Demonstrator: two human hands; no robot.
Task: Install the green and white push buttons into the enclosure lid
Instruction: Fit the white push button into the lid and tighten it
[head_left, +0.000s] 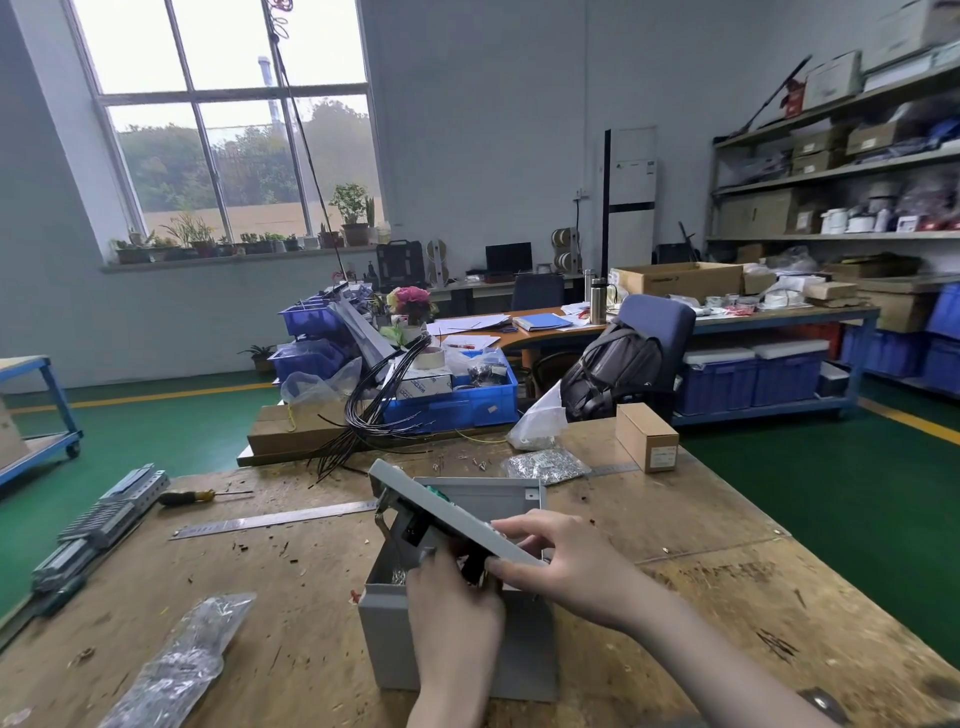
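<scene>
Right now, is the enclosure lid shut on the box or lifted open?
Open: the lid tilts above the grey box, held by both hands.

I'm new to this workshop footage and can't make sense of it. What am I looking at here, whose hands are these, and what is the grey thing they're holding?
One picture, taken by a camera on a person's head, looking down at a wooden workbench. No machine: just two bare hands. A grey metal enclosure box stands open, its lid tilted up. The right hand grips the lid's near edge; the left hand works at a dark part under it. A green button peeks past the lid. Nearby lie a steel ruler, a screwdriver, a small cardboard box and a bag of small metal parts.
</scene>
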